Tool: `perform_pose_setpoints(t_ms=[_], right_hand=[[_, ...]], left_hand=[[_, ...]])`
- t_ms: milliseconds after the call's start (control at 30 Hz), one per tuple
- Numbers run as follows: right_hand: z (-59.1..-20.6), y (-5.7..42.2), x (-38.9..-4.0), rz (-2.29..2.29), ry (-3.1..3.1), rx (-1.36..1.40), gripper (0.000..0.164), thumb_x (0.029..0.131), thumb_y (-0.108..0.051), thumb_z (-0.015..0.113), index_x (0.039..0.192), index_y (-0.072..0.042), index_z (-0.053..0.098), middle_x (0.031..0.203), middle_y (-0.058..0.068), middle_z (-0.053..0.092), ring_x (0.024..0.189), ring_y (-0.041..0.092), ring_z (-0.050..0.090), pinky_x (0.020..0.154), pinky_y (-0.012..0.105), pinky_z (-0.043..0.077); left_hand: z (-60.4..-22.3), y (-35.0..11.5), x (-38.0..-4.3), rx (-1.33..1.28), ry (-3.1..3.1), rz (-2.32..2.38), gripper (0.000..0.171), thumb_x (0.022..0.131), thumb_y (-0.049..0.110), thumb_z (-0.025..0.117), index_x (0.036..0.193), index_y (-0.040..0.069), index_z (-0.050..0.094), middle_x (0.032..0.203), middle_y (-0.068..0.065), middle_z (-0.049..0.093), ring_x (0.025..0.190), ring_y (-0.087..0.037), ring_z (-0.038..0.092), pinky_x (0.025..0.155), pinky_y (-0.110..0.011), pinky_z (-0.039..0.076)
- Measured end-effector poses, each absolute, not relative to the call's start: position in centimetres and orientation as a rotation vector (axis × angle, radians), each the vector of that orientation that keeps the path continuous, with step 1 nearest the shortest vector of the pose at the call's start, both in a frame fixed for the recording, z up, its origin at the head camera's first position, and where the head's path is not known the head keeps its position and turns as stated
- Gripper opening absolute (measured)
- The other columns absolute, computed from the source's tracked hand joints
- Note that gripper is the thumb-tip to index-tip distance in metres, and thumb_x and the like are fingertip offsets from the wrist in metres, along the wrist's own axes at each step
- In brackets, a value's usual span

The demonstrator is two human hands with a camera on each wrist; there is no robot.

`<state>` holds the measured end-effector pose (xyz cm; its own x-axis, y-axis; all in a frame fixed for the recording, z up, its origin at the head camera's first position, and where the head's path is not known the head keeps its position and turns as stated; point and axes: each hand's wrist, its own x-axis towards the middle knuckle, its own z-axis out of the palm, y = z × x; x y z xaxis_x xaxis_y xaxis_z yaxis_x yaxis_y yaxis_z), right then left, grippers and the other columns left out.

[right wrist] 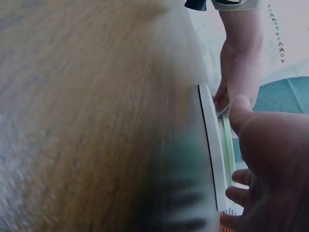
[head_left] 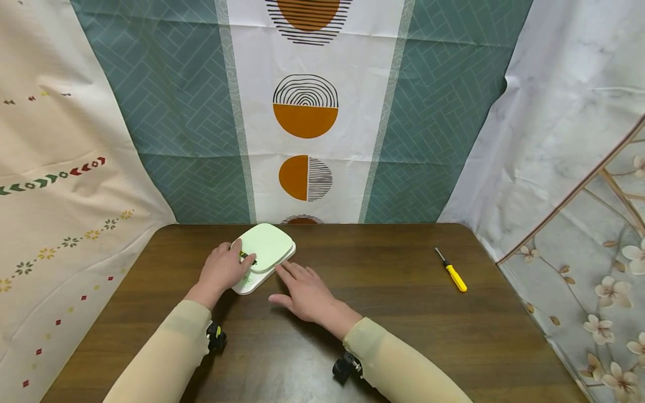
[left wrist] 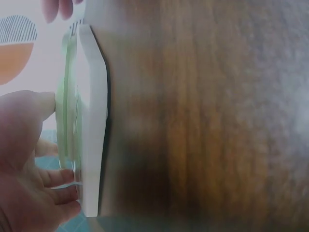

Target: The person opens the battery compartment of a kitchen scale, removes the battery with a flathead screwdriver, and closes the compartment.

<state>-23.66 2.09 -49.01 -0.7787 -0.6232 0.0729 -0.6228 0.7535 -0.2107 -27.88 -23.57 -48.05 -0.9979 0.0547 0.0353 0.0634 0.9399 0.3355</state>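
Note:
A kitchen scale (head_left: 266, 248) with a pale green platform on a white base lies at the back left of the table. My left hand (head_left: 225, 267) grips its left side. In the left wrist view the thumb (left wrist: 44, 104) lies against the green platform, and the other fingers (left wrist: 65, 193) bend at the edge of the white base. A small black and yellow patch shows between thumb and forefinger; I cannot tell what it is. My right hand (head_left: 304, 292) is spread with its fingertips by the scale's right edge and holds nothing; whether they touch it is unclear.
A screwdriver (head_left: 455, 275) with a yellow handle lies at the right of the brown wooden table (head_left: 383, 268). Patterned cloths (head_left: 428, 112) hang behind and on both sides of the table. Each wrist wears a small black camera (head_left: 215, 337).

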Motion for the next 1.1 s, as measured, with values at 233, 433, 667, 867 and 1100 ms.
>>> perform_pose_setpoints(t_ms=[233, 433, 667, 867, 1100], right_hand=[[-48.7, 2.0, -23.8, -0.516, 2.890, -0.958, 0.080, 0.112, -0.062, 0.052, 0.173, -0.012, 0.037, 0.176, 0.015, 0.037, 0.162, 0.031, 0.038, 0.130, 0.049, 0.033], [-48.7, 1.9, -23.8, -0.559, 2.887, -0.928, 0.079, 0.113, -0.059, 0.052, 0.173, -0.010, 0.038, 0.174, 0.018, 0.040, 0.161, 0.034, 0.039, 0.130, 0.047, 0.033], [-48.9, 2.1, -23.9, -0.570, 2.894, -0.916, 0.079, 0.113, -0.059, 0.053, 0.172, -0.009, 0.039, 0.171, 0.019, 0.045, 0.159, 0.035, 0.041, 0.129, 0.046, 0.033], [-49.1, 2.4, -23.9, -0.590, 2.896, -0.920, 0.078, 0.113, -0.058, 0.054, 0.172, -0.008, 0.038, 0.168, 0.019, 0.048, 0.158, 0.035, 0.043, 0.129, 0.047, 0.034], [-49.2, 2.9, -24.0, -0.641, 2.885, -0.903, 0.077, 0.113, -0.056, 0.055, 0.172, -0.008, 0.039, 0.168, 0.019, 0.049, 0.158, 0.036, 0.043, 0.129, 0.047, 0.033]], left_hand=[[-48.1, -23.5, -27.7, -0.097, -3.061, -0.528, 0.076, 0.113, 0.043, 0.057, 0.163, -0.013, 0.040, 0.156, -0.047, 0.043, 0.144, -0.065, 0.042, 0.119, -0.074, 0.036], [-48.3, -23.4, -27.4, -0.088, -3.044, -0.532, 0.076, 0.112, 0.046, 0.058, 0.162, -0.010, 0.044, 0.152, -0.045, 0.048, 0.140, -0.064, 0.046, 0.110, -0.079, 0.039], [-48.3, -22.9, -26.6, -0.072, -2.997, -0.555, 0.074, 0.111, 0.046, 0.061, 0.161, -0.007, 0.047, 0.146, -0.046, 0.050, 0.133, -0.065, 0.049, 0.104, -0.078, 0.042], [-48.4, -22.5, -26.1, -0.072, -3.015, -0.524, 0.075, 0.111, 0.047, 0.061, 0.162, -0.006, 0.047, 0.143, -0.046, 0.050, 0.129, -0.063, 0.050, 0.102, -0.077, 0.044], [-48.4, -22.0, -25.6, -0.092, -3.034, -0.498, 0.072, 0.112, 0.047, 0.059, 0.163, -0.002, 0.047, 0.142, -0.045, 0.054, 0.127, -0.064, 0.052, 0.100, -0.077, 0.046]])
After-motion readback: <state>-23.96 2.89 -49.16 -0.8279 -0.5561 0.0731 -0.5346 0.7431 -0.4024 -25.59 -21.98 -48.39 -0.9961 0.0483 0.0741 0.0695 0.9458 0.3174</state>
